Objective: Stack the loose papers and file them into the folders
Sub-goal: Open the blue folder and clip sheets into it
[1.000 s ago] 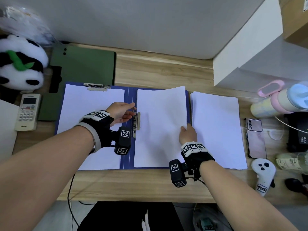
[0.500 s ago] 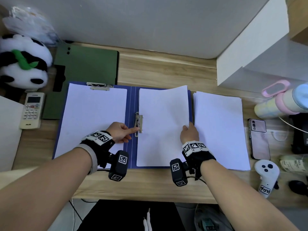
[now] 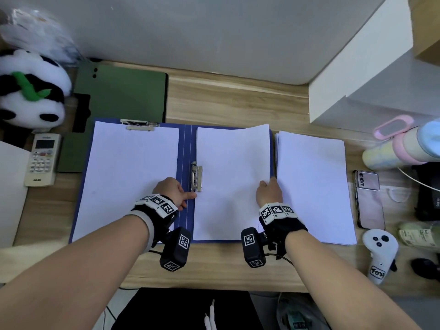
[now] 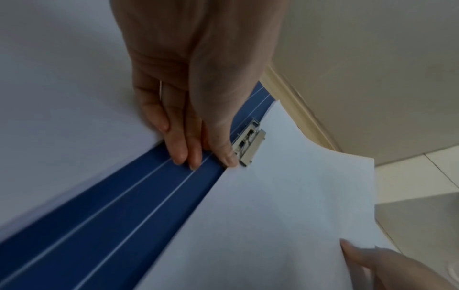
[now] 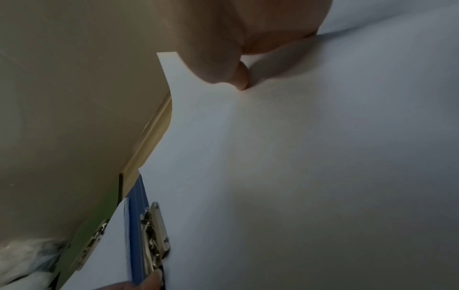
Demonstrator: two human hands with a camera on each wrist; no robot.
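A blue folder (image 3: 187, 148) lies open on the desk, with white paper (image 3: 128, 177) clipped on its left half. On the right half lies a sheet of paper (image 3: 233, 182), its left edge at the metal spring clip (image 3: 197, 176) by the spine. My left hand (image 3: 173, 191) rests on the blue spine (image 4: 111, 206) with straight fingers (image 4: 193, 157), its thumb tip touching the sheet's edge at the clip's (image 4: 248, 145) near end. My right hand (image 3: 270, 191) pinches the sheet's right edge, thumb (image 5: 231, 64) on top, and the sheet (image 5: 298, 176) curves upward there. A stack of loose papers (image 3: 312, 186) lies just right of the folder.
A shut green folder (image 3: 119, 103) lies behind the blue one. A panda plush (image 3: 31, 91) and a remote (image 3: 42, 160) are at the left. A phone (image 3: 369, 198), a white controller (image 3: 381, 253) and pastel bottles (image 3: 400, 146) crowd the right. A white box (image 3: 357, 67) stands at the back right.
My left hand has slid from the clip's middle toward me to its near end. The right hand keeps its pinch on the sheet's edge. The head view has shifted slightly.
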